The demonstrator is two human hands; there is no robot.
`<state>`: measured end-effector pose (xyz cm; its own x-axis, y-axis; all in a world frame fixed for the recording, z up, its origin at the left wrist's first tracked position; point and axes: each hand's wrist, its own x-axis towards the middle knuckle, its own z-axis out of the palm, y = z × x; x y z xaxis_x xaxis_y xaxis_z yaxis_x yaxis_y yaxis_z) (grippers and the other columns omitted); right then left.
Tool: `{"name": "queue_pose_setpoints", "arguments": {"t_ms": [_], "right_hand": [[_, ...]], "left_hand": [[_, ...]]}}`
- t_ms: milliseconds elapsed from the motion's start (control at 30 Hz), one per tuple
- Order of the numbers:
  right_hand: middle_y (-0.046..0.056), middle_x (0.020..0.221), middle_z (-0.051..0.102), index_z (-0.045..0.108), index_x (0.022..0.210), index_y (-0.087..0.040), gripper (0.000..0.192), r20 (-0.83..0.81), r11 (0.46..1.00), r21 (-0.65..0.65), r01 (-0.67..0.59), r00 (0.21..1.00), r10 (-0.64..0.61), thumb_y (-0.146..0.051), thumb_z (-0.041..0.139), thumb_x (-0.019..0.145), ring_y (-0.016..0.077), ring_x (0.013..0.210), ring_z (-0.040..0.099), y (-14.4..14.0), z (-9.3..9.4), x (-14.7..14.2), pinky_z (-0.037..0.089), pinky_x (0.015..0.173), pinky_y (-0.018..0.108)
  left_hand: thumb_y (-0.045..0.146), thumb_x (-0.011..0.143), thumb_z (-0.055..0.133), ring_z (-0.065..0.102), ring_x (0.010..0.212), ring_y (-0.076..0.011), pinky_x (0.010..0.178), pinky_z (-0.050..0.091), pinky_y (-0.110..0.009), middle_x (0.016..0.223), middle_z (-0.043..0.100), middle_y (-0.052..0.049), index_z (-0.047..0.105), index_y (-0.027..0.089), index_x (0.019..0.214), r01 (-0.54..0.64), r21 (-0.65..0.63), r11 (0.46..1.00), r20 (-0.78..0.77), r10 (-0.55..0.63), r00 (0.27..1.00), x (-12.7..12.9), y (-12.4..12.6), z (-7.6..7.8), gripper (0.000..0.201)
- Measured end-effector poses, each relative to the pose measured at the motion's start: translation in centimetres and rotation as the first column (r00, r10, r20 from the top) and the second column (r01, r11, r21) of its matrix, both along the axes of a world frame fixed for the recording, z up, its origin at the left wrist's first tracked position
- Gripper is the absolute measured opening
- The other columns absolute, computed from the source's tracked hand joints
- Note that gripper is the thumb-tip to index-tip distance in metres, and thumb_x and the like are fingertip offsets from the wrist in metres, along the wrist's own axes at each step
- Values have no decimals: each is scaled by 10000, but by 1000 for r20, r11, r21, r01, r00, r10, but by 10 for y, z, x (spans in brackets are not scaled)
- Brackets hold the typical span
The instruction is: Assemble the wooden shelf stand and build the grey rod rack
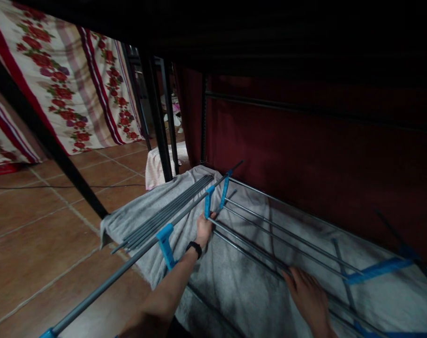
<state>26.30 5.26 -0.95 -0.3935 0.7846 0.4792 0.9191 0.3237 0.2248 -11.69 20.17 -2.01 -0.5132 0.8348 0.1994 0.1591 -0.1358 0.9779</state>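
Note:
My left hand, with a dark watch on the wrist, is closed around the lower end of a blue plastic bracket, where a rod joins it. Over to the right, my right hand wraps round a grey metal rod running from that bracket. Its fingertips are partly hidden. A long grey pole slants past my left arm and carries a second blue bracket. Further thin rods extend to a blue crosspiece at the right.
Several loose grey rods lie side by side on a grey blanket. Black metal posts stand at the left, and a dark structure hangs low overhead. Behind are a dark red wall covering and a floral curtain above the tiled floor.

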Motion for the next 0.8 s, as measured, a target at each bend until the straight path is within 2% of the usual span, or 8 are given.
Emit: {"name": "queue_pose_setpoints", "arguments": {"t_ms": [100,167,267,367,467,533,633,800], "right_hand": [[80,939,751,696,980,-218,372,-69,1000,2,10,998,-10,-353,351,1017,190,819,679,1,3,-2,456,779,304],[85,937,750,701,989,-223,362,-101,1000,-13,0,995,-1,-333,357,1000,192,819,681,1,6,-4,468,774,303],[87,936,746,706,980,-223,333,-114,999,-36,-10,993,6,-286,379,971,190,818,678,0,6,-4,478,773,303],[93,996,745,708,928,-221,316,-94,999,-32,-29,995,26,-203,393,939,189,863,680,0,2,0,478,782,309],[89,1034,743,710,915,-216,327,-35,999,-9,-44,998,44,-142,391,928,185,884,678,1,-4,3,469,793,315],[83,1024,746,712,929,-211,337,7,999,9,-44,999,44,-128,385,935,183,876,677,2,-8,5,462,793,317],[77,1003,752,714,977,-201,321,36,999,42,-31,999,29,-152,398,953,179,849,677,3,-9,5,458,782,316],[67,1018,753,711,960,-200,333,104,999,52,-2,995,-3,-132,385,962,170,833,676,2,-7,4,447,762,322]], "left_hand": [[285,713,676,631,766,-218,731,506,-333,755,674,-46,652,188,813,28,10,1000,31,-29,999,0,-6,4,142],[196,676,668,642,912,-234,853,509,-359,910,700,-68,648,196,904,11,35,999,23,-12,1000,1,-13,5,229],[122,660,652,597,1101,-255,993,462,-397,1078,660,-90,601,213,1005,-121,0,993,0,121,993,5,-27,4,361],[116,723,596,569,1113,-258,1006,449,-416,1104,595,-99,543,216,1023,-306,-53,950,-17,306,952,16,-48,4,321],[157,831,514,560,1059,-238,971,463,-408,1080,562,-87,518,221,1052,-280,59,958,-42,283,958,42,-69,20,230],[177,879,490,563,1039,-229,944,476,-401,1105,566,-88,513,231,1122,-115,174,978,-70,129,989,66,-76,47,249],[141,884,490,554,1085,-241,946,483,-409,1156,566,-107,522,239,1137,42,356,934,-140,9,990,104,-68,110,273],[37,853,466,548,1137,-227,996,470,-380,1151,572,-129,569,198,1079,160,497,853,-286,-13,958,146,-6,221,296]]}}
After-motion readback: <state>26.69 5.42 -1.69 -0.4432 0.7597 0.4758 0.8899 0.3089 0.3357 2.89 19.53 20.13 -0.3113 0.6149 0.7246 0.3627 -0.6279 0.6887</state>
